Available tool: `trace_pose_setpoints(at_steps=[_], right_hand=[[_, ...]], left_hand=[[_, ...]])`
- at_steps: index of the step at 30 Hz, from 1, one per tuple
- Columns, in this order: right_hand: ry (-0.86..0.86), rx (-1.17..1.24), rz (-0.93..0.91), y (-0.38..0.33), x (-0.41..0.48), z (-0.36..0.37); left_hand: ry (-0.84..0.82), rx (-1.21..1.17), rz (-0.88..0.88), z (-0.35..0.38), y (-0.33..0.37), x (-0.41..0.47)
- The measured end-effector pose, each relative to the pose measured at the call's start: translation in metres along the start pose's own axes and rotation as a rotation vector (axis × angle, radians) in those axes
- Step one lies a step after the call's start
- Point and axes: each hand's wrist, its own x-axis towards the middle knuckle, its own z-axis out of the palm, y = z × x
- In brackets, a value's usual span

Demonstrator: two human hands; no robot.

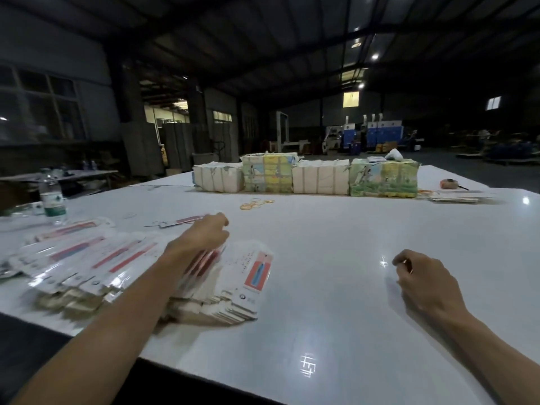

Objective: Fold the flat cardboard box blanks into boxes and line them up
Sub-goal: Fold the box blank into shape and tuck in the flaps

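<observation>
A fanned stack of flat white box blanks (242,285) with red and blue print lies on the white table (336,317) at the left. More blanks (81,252) spread further left. My left hand (204,235) rests on top of the stack, fingers curled down onto the top blanks; whether it pinches one is hidden. My right hand (420,279) hovers over the bare table to the right, fingers loosely curled and holding nothing. One single blank (181,221) lies flat just beyond my left hand.
Bundled packs (306,178) stand in a row across the far side of the table. Loose rubber bands (257,203) lie before them. A water bottle (52,197) stands at the far left. Flat sheets (458,196) and a small orange object (448,184) lie at far right.
</observation>
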Motion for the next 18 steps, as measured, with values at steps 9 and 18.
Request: trace_pose_setpoints(at_steps=[9, 18], right_hand=[[-0.005, 0.039, -0.014, 0.002, 0.0, 0.0], [-0.017, 0.07, 0.011, -0.001, -0.004, -0.005]], left_hand=[[-0.122, 0.117, -0.331, -0.006, -0.058, -0.02], [0.041, 0.148, -0.33, -0.014, -0.041, -0.025]])
